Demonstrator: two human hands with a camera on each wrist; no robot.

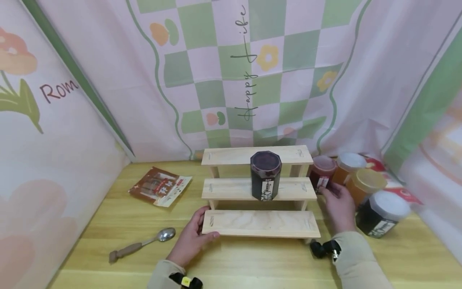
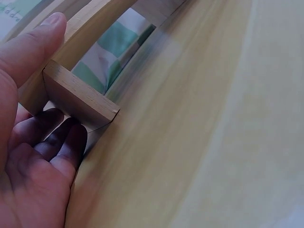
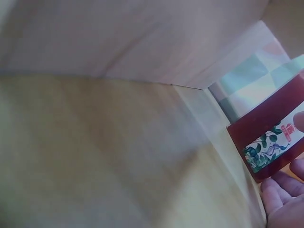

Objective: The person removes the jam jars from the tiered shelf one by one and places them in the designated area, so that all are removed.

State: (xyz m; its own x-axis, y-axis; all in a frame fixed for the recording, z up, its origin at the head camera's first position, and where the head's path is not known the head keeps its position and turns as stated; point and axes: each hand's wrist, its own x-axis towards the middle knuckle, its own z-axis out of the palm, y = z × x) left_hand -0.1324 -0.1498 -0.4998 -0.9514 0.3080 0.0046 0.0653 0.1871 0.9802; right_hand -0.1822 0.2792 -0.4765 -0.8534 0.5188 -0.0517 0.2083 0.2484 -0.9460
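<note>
A person's left hand [image 1: 191, 237] grips the left end of the bottom step of a three-step wooden rack [image 1: 260, 223], thumb on top and fingers [image 2: 57, 137] curled beneath the board. The right hand [image 1: 337, 204], just right of the rack, has its fingers loosely curled against a red jar [image 1: 322, 172]. A dark jar [image 1: 266, 176] stands on the rack's middle step. A spoon [image 1: 144, 243] and a snack packet [image 1: 160, 186] lie to the rack's left.

Beige sleeves; 2 black wrist straps, the left with a yellow tag.
</note>
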